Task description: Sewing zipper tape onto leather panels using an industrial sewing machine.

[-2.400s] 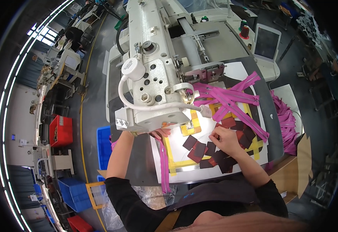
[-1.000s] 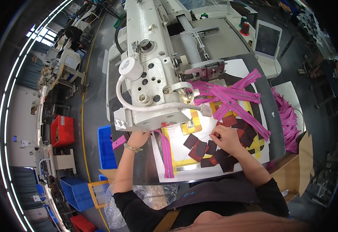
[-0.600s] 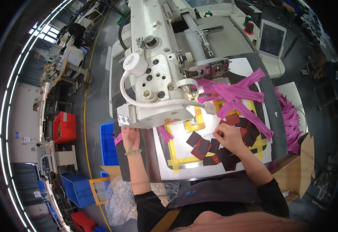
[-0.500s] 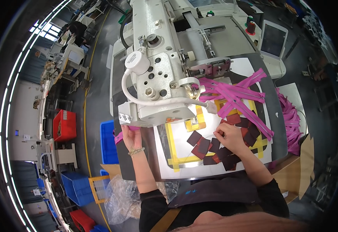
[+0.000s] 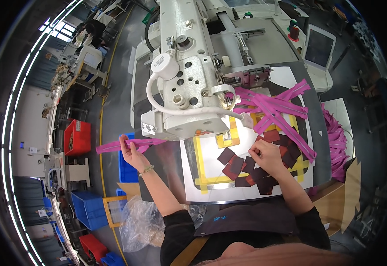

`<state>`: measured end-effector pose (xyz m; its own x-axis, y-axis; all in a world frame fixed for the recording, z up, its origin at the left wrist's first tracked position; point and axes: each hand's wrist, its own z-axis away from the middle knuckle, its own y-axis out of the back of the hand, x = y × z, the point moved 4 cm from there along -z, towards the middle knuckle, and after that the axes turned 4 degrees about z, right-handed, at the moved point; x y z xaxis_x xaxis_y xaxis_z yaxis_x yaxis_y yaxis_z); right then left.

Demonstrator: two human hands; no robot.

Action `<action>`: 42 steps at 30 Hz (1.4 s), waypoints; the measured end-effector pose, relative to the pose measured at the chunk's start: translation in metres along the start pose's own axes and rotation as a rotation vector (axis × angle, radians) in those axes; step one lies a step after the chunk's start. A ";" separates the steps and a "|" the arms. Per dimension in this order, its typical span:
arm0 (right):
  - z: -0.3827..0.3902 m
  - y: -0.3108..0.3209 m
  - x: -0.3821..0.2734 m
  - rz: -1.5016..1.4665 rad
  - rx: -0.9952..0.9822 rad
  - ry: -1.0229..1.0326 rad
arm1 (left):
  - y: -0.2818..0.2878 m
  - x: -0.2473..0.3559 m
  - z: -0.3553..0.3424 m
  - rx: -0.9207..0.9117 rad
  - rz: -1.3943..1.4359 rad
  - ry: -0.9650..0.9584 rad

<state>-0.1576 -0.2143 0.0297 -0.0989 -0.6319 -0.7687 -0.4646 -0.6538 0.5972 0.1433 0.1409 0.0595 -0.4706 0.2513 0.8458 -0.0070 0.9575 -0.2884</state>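
Left arm point(image 5: 163, 190) outstretched, the left hand point(image 5: 133, 156) turns palm up; the right hand point(image 5: 268, 156) curls, forearm point(image 5: 294, 191) slanting inward.

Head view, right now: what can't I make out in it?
All in the head view:
Right end of the pink zipper strip: hidden by the sewing machine.
Anything the right hand might hold: covered by its curled fingers.
Back of the sewing machine: cut off by the upper edge.
Distant co-worker's hands: too small.
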 end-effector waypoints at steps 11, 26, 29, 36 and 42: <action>-0.002 0.000 -0.002 -0.019 -0.010 -0.012 | 0.001 0.005 0.006 0.107 -1.323 -0.492; -0.002 0.000 -0.001 0.002 -0.003 -0.023 | -0.073 -0.023 0.058 -0.739 -1.080 -0.208; -0.002 0.000 -0.001 -0.015 -0.014 -0.046 | -0.069 -0.029 0.059 -0.635 -0.754 0.391; -0.003 0.000 -0.003 0.002 -0.010 -0.014 | -0.055 -0.019 0.053 -0.716 -0.304 1.007; -0.003 0.000 -0.003 0.022 -0.006 -0.005 | -0.043 -0.021 0.067 -0.797 -0.433 0.960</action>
<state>-0.1546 -0.2135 0.0323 -0.1139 -0.6441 -0.7564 -0.4567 -0.6422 0.6156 0.0945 0.0850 0.0245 0.2489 -0.4104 0.8773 0.6754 0.7228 0.1465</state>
